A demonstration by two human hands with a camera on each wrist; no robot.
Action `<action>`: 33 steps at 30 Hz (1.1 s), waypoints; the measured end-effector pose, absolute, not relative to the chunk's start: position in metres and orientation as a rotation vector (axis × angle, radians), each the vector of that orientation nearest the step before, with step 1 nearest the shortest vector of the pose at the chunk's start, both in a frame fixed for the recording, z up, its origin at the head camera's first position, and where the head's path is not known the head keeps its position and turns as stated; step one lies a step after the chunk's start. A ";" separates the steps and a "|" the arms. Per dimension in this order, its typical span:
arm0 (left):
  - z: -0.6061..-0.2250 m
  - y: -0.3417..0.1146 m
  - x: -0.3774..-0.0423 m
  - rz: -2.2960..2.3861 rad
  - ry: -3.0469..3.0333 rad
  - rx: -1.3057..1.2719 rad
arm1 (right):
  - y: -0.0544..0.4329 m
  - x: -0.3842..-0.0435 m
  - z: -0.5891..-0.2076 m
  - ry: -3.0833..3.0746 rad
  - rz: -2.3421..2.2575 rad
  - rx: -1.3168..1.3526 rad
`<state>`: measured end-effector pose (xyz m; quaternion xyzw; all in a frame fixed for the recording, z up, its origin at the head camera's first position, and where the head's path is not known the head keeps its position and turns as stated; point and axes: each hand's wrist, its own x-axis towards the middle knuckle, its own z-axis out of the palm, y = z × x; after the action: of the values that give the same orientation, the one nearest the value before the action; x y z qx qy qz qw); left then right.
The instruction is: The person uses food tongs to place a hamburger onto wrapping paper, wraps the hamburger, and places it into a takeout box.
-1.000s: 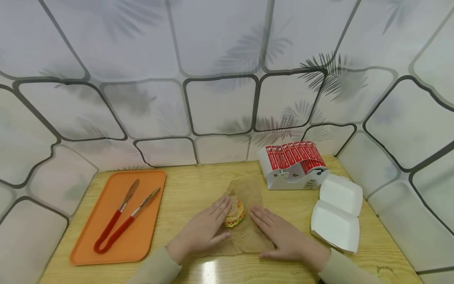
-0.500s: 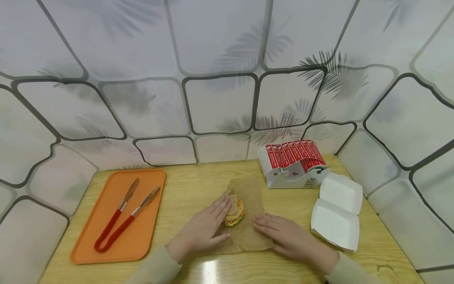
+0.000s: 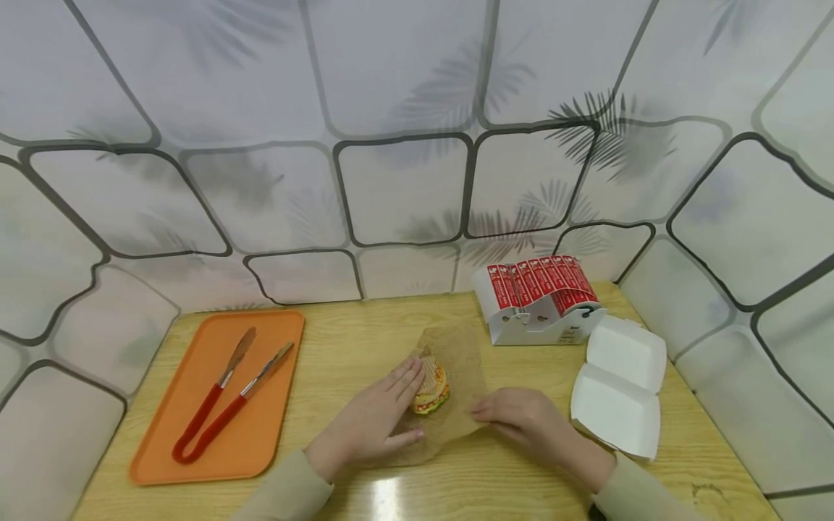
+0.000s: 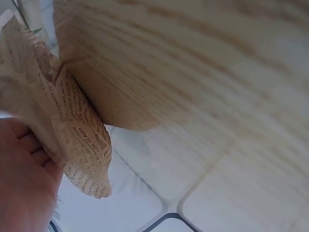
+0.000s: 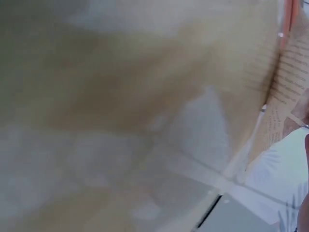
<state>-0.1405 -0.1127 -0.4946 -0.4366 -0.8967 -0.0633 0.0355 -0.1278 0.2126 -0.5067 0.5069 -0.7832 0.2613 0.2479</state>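
A small burger [image 3: 439, 393] lies on a sheet of brown printed wrapping paper [image 3: 461, 354] at the middle of the table. The paper's left part is folded partly over the burger. My left hand [image 3: 373, 418] presses this fold with its fingers extended; the left wrist view has the hand [image 4: 24, 179] against the crumpled printed paper [image 4: 79, 130]. On the right, my right hand [image 3: 529, 423] pinches the paper's right edge, which is slightly lifted. Only a sliver of that hand [image 5: 304, 212] enters the right wrist view, beside the paper [image 5: 285, 87].
An orange tray [image 3: 163, 434] on the left holds red-handled tongs [image 3: 203, 420]. At the back right stands a white carton of red-labelled packets [image 3: 544, 282]. An opened white takeaway box [image 3: 615, 405] sits to the right, close to my right forearm. Walls border the table [image 3: 365, 325].
My right hand has gone from lying flat on the paper to pinching its right edge, and the paper's lower right corner has lifted. The left hand has stayed on the fold.
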 end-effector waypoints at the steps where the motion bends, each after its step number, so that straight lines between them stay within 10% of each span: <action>1: -0.494 -0.113 -0.141 -0.191 -2.757 -1.341 | 0.211 -0.130 -0.505 -2.140 0.728 1.387; 33: -0.493 -0.121 -0.150 -0.757 -2.909 -1.280 | 0.130 -0.206 -0.491 -2.581 1.196 1.013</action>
<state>-0.1502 -0.1214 -0.4928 -0.3911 -0.8886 -0.2313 -0.0627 -0.2062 0.1299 -0.4911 0.3347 -0.8532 0.3954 0.0608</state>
